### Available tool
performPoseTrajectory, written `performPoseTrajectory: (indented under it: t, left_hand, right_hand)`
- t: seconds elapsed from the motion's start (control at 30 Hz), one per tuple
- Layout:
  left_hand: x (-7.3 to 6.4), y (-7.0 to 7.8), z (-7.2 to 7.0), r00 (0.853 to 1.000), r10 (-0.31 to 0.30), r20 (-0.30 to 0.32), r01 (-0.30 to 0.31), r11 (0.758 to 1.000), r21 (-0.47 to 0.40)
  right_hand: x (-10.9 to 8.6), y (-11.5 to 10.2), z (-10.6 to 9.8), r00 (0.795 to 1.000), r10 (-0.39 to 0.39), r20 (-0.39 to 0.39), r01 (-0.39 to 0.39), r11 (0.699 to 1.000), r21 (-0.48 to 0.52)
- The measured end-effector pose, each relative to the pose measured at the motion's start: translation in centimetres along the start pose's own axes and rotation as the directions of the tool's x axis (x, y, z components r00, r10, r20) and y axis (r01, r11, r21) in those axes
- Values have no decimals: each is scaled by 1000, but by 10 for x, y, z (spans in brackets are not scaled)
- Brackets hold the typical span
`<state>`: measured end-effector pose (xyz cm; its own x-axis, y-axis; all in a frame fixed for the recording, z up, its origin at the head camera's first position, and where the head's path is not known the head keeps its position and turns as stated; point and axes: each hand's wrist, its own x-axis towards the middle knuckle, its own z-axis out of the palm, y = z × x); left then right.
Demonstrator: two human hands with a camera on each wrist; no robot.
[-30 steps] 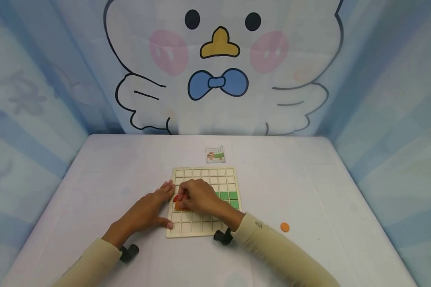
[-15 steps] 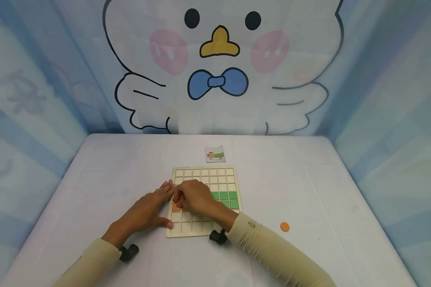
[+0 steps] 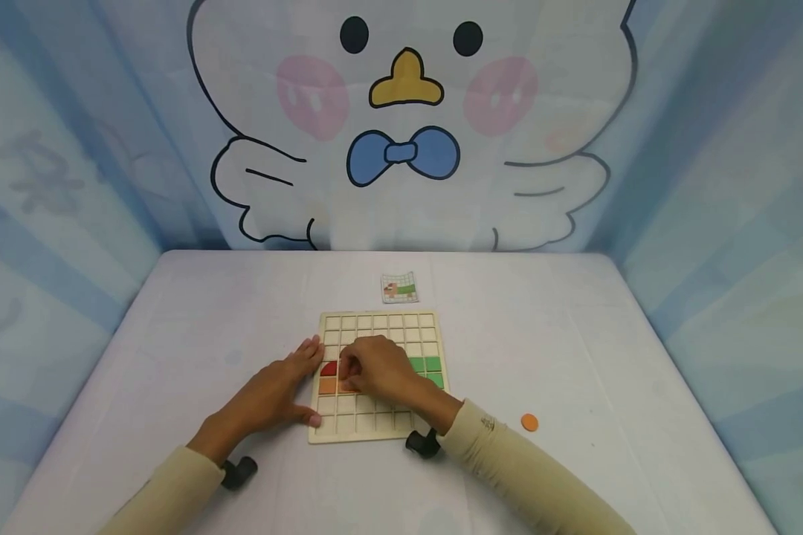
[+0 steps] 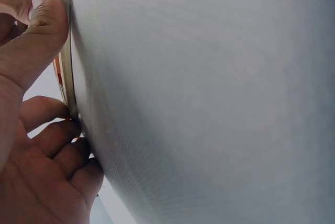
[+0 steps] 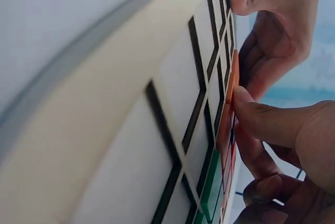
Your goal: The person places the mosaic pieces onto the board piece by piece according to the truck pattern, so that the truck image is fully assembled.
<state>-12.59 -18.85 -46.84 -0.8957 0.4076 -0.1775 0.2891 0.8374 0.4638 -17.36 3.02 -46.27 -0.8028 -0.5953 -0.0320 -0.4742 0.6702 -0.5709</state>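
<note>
A pale wooden grid board lies on the table. My left hand rests at its left edge, thumb near the lower corner and fingertips higher up. The left wrist view shows that thumb against the board's side. Over the board's left-middle cells, my right hand has curled fingers, its thumb and fingertips at the orange tiles. I cannot tell whether they pinch a tile. Beside them in the first column sit a red rounded piece and an orange square tile. Green tiles fill cells at right.
Behind the board lies a small card with a gridded picture in red, orange and green. An orange disc is on the white table to the right. A printed curtain stands along the back and sides.
My right hand shifts slightly left, then back right to the second column, uncovering the red piece and the orange square tile in the first. My left hand stays at the board's edge.
</note>
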Motion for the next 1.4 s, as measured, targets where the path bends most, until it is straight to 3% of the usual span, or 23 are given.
performPoseTrajectory:
  t: [0.33, 0.83, 1.13, 1.4]
  left_hand:
    - [0, 2, 1, 999, -37, 17, 37, 999, 3]
    - [-2, 4, 3, 999, -51, -2, 51, 998, 34]
    - [-1, 4, 2, 999, -50, -3, 50, 998, 32]
    - [0, 4, 3, 999, -47, -3, 47, 998, 38]
  right_hand:
    - [-20, 7, -19, 999, 9, -32, -8, 999, 36]
    - [-99, 60, -65, 981, 154, -118, -142, 985, 101]
    - [-147, 85, -66, 967, 223, -126, -216, 974, 63]
    - [-165, 92, -59, 967, 246, -68, -241, 968, 63]
